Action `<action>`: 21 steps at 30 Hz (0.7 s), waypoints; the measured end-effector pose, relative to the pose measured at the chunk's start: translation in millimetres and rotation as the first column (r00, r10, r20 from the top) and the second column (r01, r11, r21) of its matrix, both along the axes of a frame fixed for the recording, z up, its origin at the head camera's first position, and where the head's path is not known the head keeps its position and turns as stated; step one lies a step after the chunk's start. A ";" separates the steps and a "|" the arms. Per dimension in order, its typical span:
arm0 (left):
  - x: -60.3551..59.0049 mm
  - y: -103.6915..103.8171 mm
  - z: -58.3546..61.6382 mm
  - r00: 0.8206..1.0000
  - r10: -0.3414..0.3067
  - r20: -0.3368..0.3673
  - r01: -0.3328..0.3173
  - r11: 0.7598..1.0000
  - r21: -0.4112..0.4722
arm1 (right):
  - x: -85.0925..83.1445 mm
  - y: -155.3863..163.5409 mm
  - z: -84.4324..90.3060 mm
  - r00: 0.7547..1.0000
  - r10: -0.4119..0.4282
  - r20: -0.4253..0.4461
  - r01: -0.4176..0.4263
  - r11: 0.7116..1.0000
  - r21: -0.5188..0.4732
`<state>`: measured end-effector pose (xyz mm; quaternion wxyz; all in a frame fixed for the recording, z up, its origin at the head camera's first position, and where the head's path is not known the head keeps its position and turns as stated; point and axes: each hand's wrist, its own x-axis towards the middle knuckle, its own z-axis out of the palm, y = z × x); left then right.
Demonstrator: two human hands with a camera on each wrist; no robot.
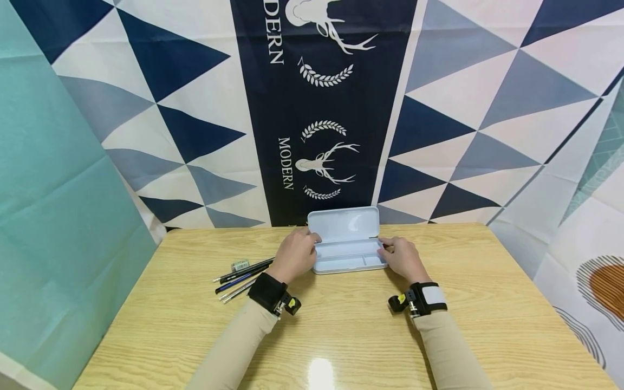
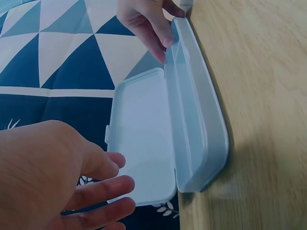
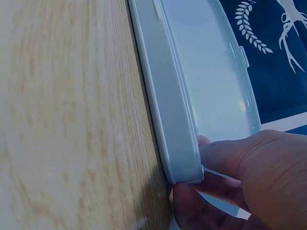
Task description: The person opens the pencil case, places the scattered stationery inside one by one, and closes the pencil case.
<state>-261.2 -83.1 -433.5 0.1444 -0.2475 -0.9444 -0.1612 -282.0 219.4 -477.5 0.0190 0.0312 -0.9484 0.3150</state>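
A pale blue pencil case (image 1: pixel 336 270) lies near the table's far edge, its lid (image 1: pixel 343 225) swung back beyond that edge. Its long compartments hold nothing. My right hand (image 1: pixel 403 259) grips the case's right end, and in the right wrist view the thumb lies at the rim with fingers around the end wall. At the left end is my left hand (image 1: pixel 296 254). From the left wrist, that hand's loosely bent fingers (image 2: pixel 117 187) overlap the lid, with nothing held between them.
Several pens and pencils (image 1: pixel 244 277) lie in a loose bunch left of my left hand, beside a small eraser (image 1: pixel 240 265). Behind the wooden table (image 1: pixel 361 330) hangs a patterned cloth (image 1: pixel 209 108). A teal curtain (image 1: pixel 58 206) borders the left side.
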 end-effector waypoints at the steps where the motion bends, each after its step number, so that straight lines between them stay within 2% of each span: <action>1: 0.5 -1.6 -0.7 1.000 0.005 -0.006 -0.005 1.000 0.007 | -0.1 0.1 0.1 1.000 -0.001 -0.002 0.001 1.000 0.001; 10: 7.0 -19.7 -9.5 0.997 0.075 -0.031 -0.075 0.997 -0.004 | -1.2 1.4 -0.5 1.000 0.000 0.009 0.001 1.000 -0.013; 21: 17.4 -51.0 -12.5 0.990 0.134 -0.031 -0.134 0.991 0.007 | -1.2 1.0 -1.8 1.000 -0.006 0.007 0.006 1.000 -0.024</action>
